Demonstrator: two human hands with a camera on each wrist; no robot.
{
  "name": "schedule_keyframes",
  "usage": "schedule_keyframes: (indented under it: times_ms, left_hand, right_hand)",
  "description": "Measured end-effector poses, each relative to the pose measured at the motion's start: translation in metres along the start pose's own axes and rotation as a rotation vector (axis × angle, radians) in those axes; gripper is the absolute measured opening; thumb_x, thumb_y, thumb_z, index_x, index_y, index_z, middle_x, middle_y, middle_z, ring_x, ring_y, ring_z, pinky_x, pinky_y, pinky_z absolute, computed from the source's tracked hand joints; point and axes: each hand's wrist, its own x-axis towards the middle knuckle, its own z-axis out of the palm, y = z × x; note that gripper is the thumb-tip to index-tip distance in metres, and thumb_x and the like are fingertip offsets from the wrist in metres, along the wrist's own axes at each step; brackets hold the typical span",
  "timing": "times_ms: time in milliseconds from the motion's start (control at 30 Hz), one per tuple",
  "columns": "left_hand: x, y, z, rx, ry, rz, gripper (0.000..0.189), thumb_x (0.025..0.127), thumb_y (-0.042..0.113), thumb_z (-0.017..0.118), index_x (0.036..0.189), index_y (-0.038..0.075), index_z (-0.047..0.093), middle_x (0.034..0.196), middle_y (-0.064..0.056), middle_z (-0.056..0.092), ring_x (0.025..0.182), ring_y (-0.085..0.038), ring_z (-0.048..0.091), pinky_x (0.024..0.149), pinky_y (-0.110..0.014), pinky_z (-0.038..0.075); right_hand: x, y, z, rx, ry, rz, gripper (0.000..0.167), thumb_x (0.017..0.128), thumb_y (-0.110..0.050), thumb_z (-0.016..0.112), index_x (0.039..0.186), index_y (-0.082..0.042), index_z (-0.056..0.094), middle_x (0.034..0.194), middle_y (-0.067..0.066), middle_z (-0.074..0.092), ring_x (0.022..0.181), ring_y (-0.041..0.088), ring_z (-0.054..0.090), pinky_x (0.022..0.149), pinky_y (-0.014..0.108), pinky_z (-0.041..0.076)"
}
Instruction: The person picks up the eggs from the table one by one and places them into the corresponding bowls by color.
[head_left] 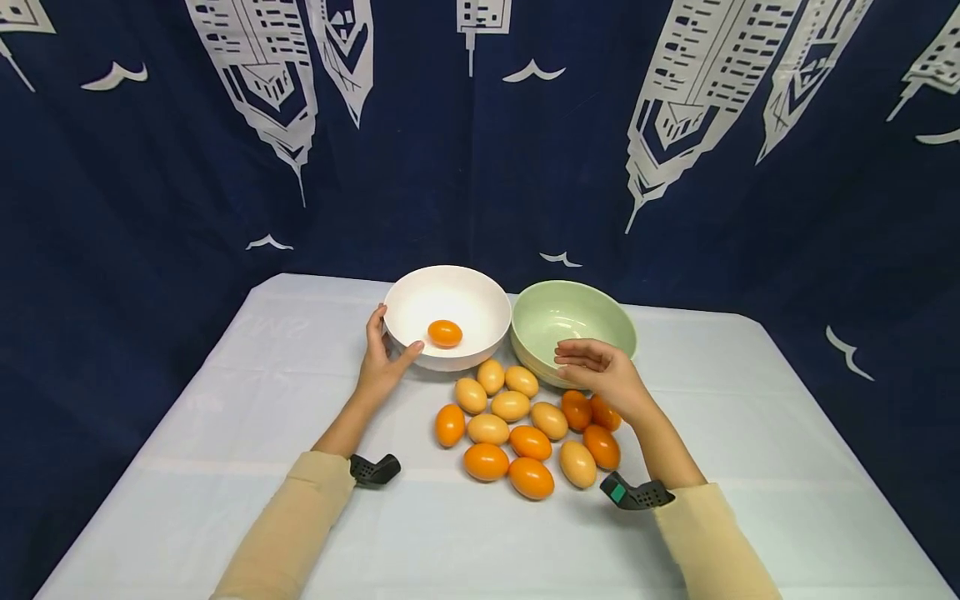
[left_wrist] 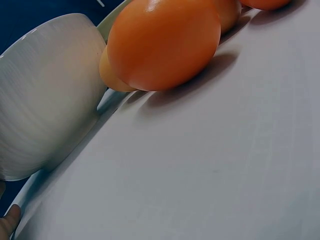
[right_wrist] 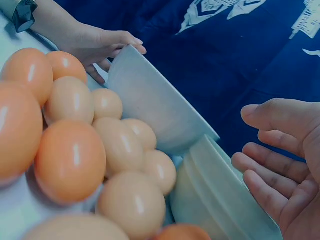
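My left hand [head_left: 381, 364] grips the left side of a white bowl [head_left: 480, 287], its thumb at the near rim and its fingers along the outer wall. Inside that bowl lies one orange egg [head_left: 445, 333]. Over the near right rim of a light green bowl [head_left: 540, 312] hovers my right hand [head_left: 600, 371], fingers loosely bent and nothing in them. The right wrist view shows the right palm [right_wrist: 295, 170] bare beside the green bowl's wall [right_wrist: 215, 190]. Tan eggs [head_left: 511, 406] and orange eggs [head_left: 486, 462] lie loose in front of both bowls.
Both bowls stand side by side near the back of a table with a white cover [head_left: 300, 400]. Behind it hangs a dark blue cloth [head_left: 420, 167] with white building prints. Darker orange eggs [head_left: 602, 447] lie under and beside the right forearm.
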Motion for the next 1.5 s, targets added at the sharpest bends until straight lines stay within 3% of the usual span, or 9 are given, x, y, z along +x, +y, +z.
schedule_keyframes:
  times_ms: [167, 433, 633, 800, 1067, 1500]
  left_hand:
    - [-0.002, 0.0, -0.002, -0.009, 0.014, -0.007, 0.082, 0.092, 0.018, 0.065, 0.151, 0.013, 0.009, 0.162, -0.009, -0.001, 0.146, -0.031, 0.014, 0.117, -0.045, 0.018]
    - [0.0, -0.001, -0.003, -0.018, 0.021, 0.006, 0.082, 0.092, 0.019, 0.065, 0.151, 0.011, 0.01, 0.162, -0.01, 0.0, 0.147, -0.028, 0.011, 0.117, -0.045, 0.017]
    - [0.0, -0.003, -0.003, -0.022, 0.021, 0.018, 0.082, 0.091, 0.015, 0.066, 0.151, 0.01, 0.01, 0.162, -0.013, 0.0, 0.147, -0.028, 0.009, 0.117, -0.046, 0.016]
    - [-0.001, -0.003, -0.001, -0.038, 0.022, 0.036, 0.081, 0.092, 0.015, 0.066, 0.151, 0.009, 0.01, 0.162, -0.014, 0.0, 0.147, -0.032, 0.011, 0.117, -0.048, 0.016]
    - [0.0, -0.003, 0.001, -0.032, 0.01, 0.01, 0.083, 0.092, 0.017, 0.067, 0.151, 0.012, 0.01, 0.162, -0.012, -0.001, 0.145, -0.035, 0.016, 0.117, -0.046, 0.017]
    - [0.001, -0.004, 0.001, -0.014, -0.004, 0.008, 0.082, 0.092, 0.021, 0.066, 0.151, 0.014, 0.009, 0.162, -0.011, -0.002, 0.144, -0.04, 0.018, 0.117, -0.046, 0.016]
  right_hand:
    - [-0.017, 0.004, -0.016, 0.009, 0.021, -0.009, 0.043, 0.09, -0.004, 0.069, 0.127, 0.012, 0.053, 0.119, 0.02, 0.064, 0.103, 0.011, 0.065, 0.086, 0.024, 0.053]
    - [-0.034, 0.013, -0.035, 0.059, 0.068, -0.063, 0.033, 0.09, 0.0, 0.068, 0.122, -0.002, 0.062, 0.113, 0.008, 0.069, 0.102, 0.01, 0.066, 0.086, 0.024, 0.053]
    - [-0.045, 0.02, -0.043, 0.066, 0.095, -0.048, 0.033, 0.09, -0.001, 0.068, 0.122, 0.0, 0.062, 0.111, 0.002, 0.07, 0.102, 0.01, 0.066, 0.087, 0.022, 0.052]
    - [-0.054, 0.028, -0.047, 0.073, 0.118, -0.026, 0.037, 0.09, 0.0, 0.067, 0.124, 0.012, 0.056, 0.109, 0.001, 0.07, 0.101, 0.01, 0.067, 0.087, 0.021, 0.051]
    - [-0.062, 0.047, -0.048, 0.103, 0.17, -0.01, 0.042, 0.091, 0.0, 0.066, 0.124, 0.02, 0.049, 0.107, 0.001, 0.071, 0.099, 0.009, 0.067, 0.088, 0.019, 0.05]
    - [-0.065, 0.073, -0.044, 0.044, 0.245, 0.09, 0.045, 0.09, -0.008, 0.07, 0.124, 0.015, 0.053, 0.109, -0.006, 0.069, 0.098, 0.004, 0.065, 0.087, 0.016, 0.049]
